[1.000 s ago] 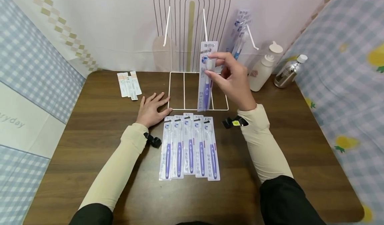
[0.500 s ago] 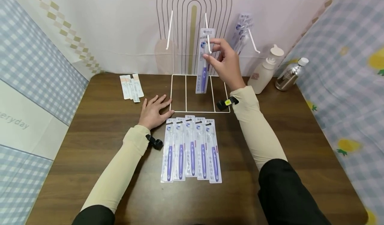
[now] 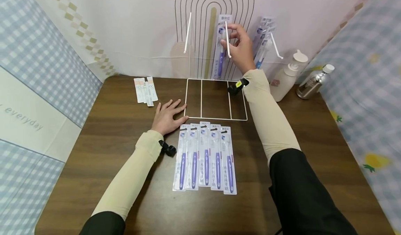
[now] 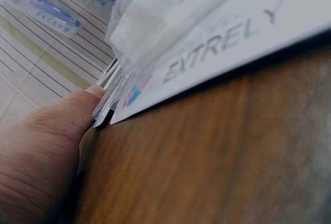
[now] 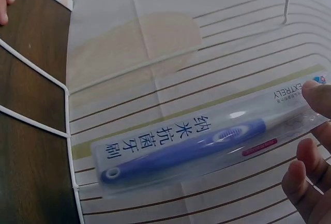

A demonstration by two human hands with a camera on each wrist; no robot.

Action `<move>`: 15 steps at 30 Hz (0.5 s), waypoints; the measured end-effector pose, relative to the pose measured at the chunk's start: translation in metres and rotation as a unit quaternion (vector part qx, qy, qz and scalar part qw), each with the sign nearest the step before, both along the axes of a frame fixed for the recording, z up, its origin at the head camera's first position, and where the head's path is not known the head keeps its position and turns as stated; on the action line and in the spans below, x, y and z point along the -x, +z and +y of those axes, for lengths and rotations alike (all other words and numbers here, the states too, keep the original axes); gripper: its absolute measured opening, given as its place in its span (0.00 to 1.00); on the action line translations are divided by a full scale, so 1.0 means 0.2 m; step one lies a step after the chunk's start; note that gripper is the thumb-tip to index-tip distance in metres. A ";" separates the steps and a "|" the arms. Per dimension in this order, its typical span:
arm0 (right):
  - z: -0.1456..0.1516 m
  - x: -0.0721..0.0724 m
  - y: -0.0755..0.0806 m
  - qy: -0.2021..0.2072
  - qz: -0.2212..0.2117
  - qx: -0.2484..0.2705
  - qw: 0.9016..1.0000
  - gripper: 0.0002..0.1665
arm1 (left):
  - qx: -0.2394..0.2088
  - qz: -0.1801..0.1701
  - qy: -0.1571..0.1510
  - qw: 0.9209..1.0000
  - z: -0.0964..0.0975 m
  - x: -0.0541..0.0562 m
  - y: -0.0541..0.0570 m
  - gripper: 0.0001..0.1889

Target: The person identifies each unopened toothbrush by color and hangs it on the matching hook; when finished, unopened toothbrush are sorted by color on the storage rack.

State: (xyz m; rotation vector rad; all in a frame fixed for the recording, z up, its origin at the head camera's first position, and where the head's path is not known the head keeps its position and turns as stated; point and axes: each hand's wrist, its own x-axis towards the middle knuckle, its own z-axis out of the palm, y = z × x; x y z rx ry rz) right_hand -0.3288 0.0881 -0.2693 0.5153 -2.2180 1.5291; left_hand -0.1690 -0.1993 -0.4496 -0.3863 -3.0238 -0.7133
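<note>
My right hand point(image 3: 243, 49) pinches a packaged purple toothbrush point(image 3: 220, 61) by its upper part, between thumb and fingers. The pack hangs upright by the back wall, and the rack's middle hook point(image 3: 228, 47) runs out in front of its top end. In the right wrist view the thumb presses the clear blister of the toothbrush pack point(image 5: 181, 149). My left hand point(image 3: 167, 117) lies palm down with fingers spread, fingertips at the left edge of the white wire rack base point(image 3: 216, 118). Several more toothbrush packs point(image 3: 205, 158) lie side by side in front of the rack.
The left hook point(image 3: 188, 33) is bare. Several toothbrush packs point(image 3: 261, 33) hang at the right hook point(image 3: 275, 45). A white pump bottle point(image 3: 285, 78) and a silver bottle point(image 3: 313, 83) stand at the back right. Small white packets point(image 3: 145, 90) lie at the back left.
My right hand has raised the toothbrush pack and moved it back along the middle hook towards the wall. The left hand stays on the table.
</note>
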 end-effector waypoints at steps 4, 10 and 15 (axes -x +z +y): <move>0.00 0.03 0.00 0.004 0.002 0.006 1.000 0.25 | -0.002 0.000 -0.001 1.000 0.00 0.00 0.00 0.34; 0.03 -0.01 0.02 -0.012 0.005 0.003 1.000 0.29 | -0.004 -0.001 -0.009 1.000 0.01 0.02 0.01 0.34; 0.05 -0.23 0.05 -0.024 0.013 0.024 0.999 0.28 | 0.004 0.003 -0.012 1.000 0.00 0.03 0.04 0.34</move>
